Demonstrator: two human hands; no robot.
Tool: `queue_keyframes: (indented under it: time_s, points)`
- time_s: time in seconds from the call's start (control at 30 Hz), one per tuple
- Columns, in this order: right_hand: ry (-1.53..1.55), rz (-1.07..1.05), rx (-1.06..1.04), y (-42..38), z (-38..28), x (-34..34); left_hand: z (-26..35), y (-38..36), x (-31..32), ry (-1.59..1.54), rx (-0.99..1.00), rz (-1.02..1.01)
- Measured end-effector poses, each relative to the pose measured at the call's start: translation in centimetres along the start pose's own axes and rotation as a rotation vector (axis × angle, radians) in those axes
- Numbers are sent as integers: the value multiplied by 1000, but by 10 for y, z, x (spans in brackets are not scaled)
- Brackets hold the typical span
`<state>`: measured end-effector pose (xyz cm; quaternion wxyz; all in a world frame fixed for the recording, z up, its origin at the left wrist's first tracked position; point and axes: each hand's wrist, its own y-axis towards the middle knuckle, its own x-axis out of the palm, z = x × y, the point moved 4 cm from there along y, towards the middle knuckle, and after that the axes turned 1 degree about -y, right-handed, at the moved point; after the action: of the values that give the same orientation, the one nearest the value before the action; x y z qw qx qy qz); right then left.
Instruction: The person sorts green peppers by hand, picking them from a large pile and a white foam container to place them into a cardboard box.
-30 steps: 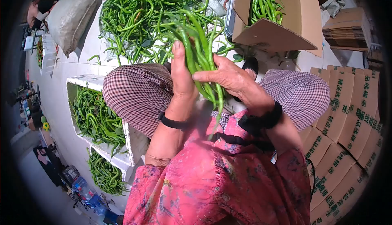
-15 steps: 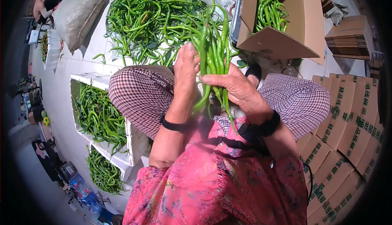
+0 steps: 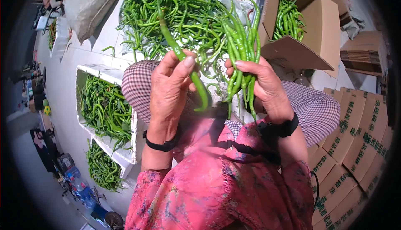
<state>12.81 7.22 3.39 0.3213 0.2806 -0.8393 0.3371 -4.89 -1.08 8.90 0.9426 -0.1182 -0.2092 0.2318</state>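
Note:
Between the thumb and fingers of my left hand (image 3: pixel 169 90) is one long green chili pepper (image 3: pixel 198 86), tilted with its stem end up and left. My right hand (image 3: pixel 267 86) is wrapped round a bunch of green chili peppers (image 3: pixel 241 42), which stand roughly upright with their tips hanging below the hand. The two hands are apart, over my lap. Just beyond them a large pile of green chili peppers (image 3: pixel 167 13) lies on a plastic sheet. To the right, an open cardboard box (image 3: pixel 300 54) has more green chili peppers (image 3: pixel 288 20) inside.
At the left stand a white foam box (image 3: pixel 134 136) of peppers and another heap of peppers (image 3: pixel 102 169). A stuffed sack (image 3: pixel 90 11) lies at the upper left. Printed cartons (image 3: pixel 355 134) are stacked on the right, with flattened cardboard (image 3: pixel 362 54) behind them.
My hands have moved apart. The left hand has drawn left with a single chili pepper, while the right hand has shifted right, keeping the bunch.

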Motion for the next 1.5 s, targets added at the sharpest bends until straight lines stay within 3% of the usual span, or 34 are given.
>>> queue_keyframes:
  time_s: [0.07, 0.2, 0.33, 0.4, 0.47, 0.53, 0.6, 0.73, 0.8, 0.87, 0.93, 0.97, 1.0, 1.03, 1.07, 1.13, 1.2, 1.27, 1.33, 1.4, 1.5]
  points:
    - [11, 0, 17, 0, -1, 1, 15, -8, -12, -92, -31, 0]
    - [121, -97, -28, 1, -5, 0, 84, -36, -77, 52, 148, 184]
    - [275, -169, -80, 4, -9, -1, 121, -44, -204, 585, 318, 383]
    - [291, -182, -110, 1, -11, 3, 113, -57, -277, 899, 114, 579]
    - [239, -324, -130, -3, -15, 9, 86, -71, -310, 948, 392, 771]
    - [64, -198, -112, -15, -22, 20, 79, -85, -253, 804, 402, 808]
    - [-66, -184, -103, -22, -27, 24, 65, -91, -201, 507, 393, 662]
    - [-244, -144, -76, -28, -24, 28, 52, -100, -70, 227, 289, 158]
    - [-330, -174, -104, -30, -21, 30, 43, -94, -31, 205, 174, -17]
    - [-395, -144, -121, -36, -16, 27, 31, -77, -4, 187, 13, -30]
    - [-452, -110, -131, -34, -10, 19, 18, -56, 21, 231, 35, -124]
    - [-741, -87, -192, -30, -6, 14, 8, -47, 34, 168, 23, -139]
    - [-1029, -63, -251, -28, -2, 12, -4, -39, 45, 107, 10, -153]
    - [-1145, 121, -257, -36, -8, 27, -16, -31, 50, 278, 15, -185]
    - [-1137, 122, -254, -37, -2, 28, -33, -22, 59, 156, 88, -255]
    - [-1586, 296, -782, -44, -1, 34, -48, -16, 69, 12, 43, -150]
    - [-1739, 378, -820, -43, 11, 39, -52, -13, 73, -1, -7, -79]
    - [-2071, 417, -710, -43, 13, 50, -56, -7, 77, -162, -22, 21]
    - [-2090, 417, -799, -49, 11, 55, -60, 6, 66, -383, -109, -7]
    - [-2004, 237, -968, -71, -5, 74, -69, 24, 45, -575, -143, -37]
    - [-1850, 237, -1061, -110, -48, 92, -58, 33, 33, -765, -193, -99]
